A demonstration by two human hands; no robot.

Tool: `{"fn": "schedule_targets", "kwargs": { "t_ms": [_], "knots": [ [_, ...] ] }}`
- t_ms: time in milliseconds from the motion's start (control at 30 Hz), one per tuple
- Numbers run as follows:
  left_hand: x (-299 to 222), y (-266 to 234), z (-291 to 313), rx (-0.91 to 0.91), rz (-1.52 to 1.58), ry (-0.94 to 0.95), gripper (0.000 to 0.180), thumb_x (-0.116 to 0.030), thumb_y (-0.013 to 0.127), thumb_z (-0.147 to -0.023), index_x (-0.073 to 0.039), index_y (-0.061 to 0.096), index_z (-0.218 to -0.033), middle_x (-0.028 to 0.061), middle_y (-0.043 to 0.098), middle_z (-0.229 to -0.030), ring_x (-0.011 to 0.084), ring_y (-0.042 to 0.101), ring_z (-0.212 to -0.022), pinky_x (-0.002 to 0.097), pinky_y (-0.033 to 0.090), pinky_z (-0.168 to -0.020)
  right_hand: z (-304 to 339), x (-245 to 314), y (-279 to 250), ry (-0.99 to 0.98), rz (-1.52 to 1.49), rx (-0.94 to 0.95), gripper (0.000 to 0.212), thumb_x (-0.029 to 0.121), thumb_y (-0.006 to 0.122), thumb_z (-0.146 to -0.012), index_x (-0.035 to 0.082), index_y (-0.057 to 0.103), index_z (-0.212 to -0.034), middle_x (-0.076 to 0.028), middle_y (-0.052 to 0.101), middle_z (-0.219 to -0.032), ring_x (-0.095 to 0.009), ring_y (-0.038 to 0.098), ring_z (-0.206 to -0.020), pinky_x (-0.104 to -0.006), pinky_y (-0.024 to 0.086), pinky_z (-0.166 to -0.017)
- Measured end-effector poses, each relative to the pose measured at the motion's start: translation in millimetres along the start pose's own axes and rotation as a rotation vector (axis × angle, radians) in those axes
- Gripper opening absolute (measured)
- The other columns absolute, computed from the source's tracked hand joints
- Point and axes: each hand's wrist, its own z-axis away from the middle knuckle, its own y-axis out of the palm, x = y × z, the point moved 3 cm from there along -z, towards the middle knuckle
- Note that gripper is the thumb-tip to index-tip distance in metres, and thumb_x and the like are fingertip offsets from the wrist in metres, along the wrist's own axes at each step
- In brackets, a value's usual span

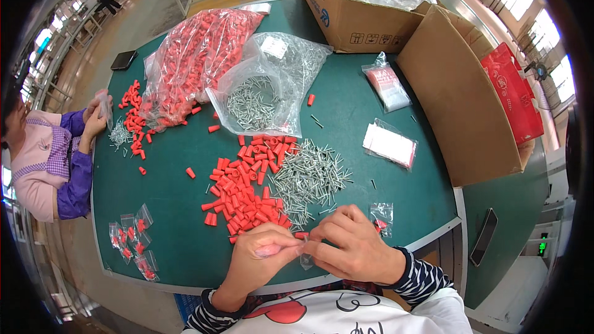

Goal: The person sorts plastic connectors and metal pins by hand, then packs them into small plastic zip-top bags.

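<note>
Both hands pinch a small clear plastic bag at the table's near edge.

The left hand [260, 253] and right hand [352, 247] hold the small clear plastic bag [305, 253] between closed fingertips (contents hard to make out), just below the loose red plastic plugs [244, 188] and grey metal nails [309, 176]; filling seems under way, and next comes a careful pick.

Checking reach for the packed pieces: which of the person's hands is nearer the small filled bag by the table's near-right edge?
Right. The right hand is just left of the small filled bag; the left hand lies farther left.
</note>
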Motion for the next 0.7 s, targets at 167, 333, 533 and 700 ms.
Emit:
{"fn": "schedule_targets", "kwargs": {
  "t_ms": [167, 333, 533, 700],
  "knots": [
    [4, -2, 2, 0.060, 0.136, -0.117, 0.010, 0.005, 0.068, -0.081, 0.003, 0.071, -0.090, 0.0077, 0.068, -0.088, 0.0119, 0.063, -0.083, 0.0250, 0.050, -0.073, -6, 5, -7, -0.105, 0.099, 0.091, 0.020, 0.013, 0.063, -0.075, 0.006, 0.063, -0.094, -0.004, 0.056, -0.088, -0.019, 0.057, -0.087, -0.0380, 0.044, -0.082],
    [14, 4, 10, -0.086, 0.248, -0.184, 0.009, 0.006, 0.068, -0.082, 0.003, 0.071, -0.089, 0.0064, 0.065, -0.094, 0.0102, 0.060, -0.082, 0.0247, 0.049, -0.073, -7, 7, -3, -0.193, 0.110, 0.106, 0.020, 0.014, 0.063, -0.073, 0.006, 0.062, -0.091, -0.005, 0.054, -0.086, -0.020, 0.057, -0.088, -0.0377, 0.045, -0.081],
    [11, 6, 4, -0.137, 0.328, -0.263, 0.008, 0.007, 0.066, -0.081, 0.005, 0.069, -0.089, 0.0080, 0.064, -0.088, 0.0120, 0.060, -0.080, 0.0257, 0.048, -0.073, -8, 5, -6, -0.192, 0.095, 0.097, 0.019, 0.016, 0.064, -0.073, 0.006, 0.062, -0.089, -0.005, 0.054, -0.086, -0.021, 0.057, -0.087, -0.0381, 0.045, -0.081],
    [19, 12, 12, -0.068, 0.336, -0.236, 0.008, 0.003, 0.066, -0.085, 0.005, 0.068, -0.093, 0.0061, 0.066, -0.092, 0.0092, 0.062, -0.083, 0.0231, 0.050, -0.075, -9, 7, -5, -0.075, 0.195, 0.144, 0.017, 0.015, 0.065, -0.073, 0.007, 0.061, -0.088, -0.005, 0.054, -0.085, -0.021, 0.057, -0.087, -0.0390, 0.045, -0.080]
  ]
}}
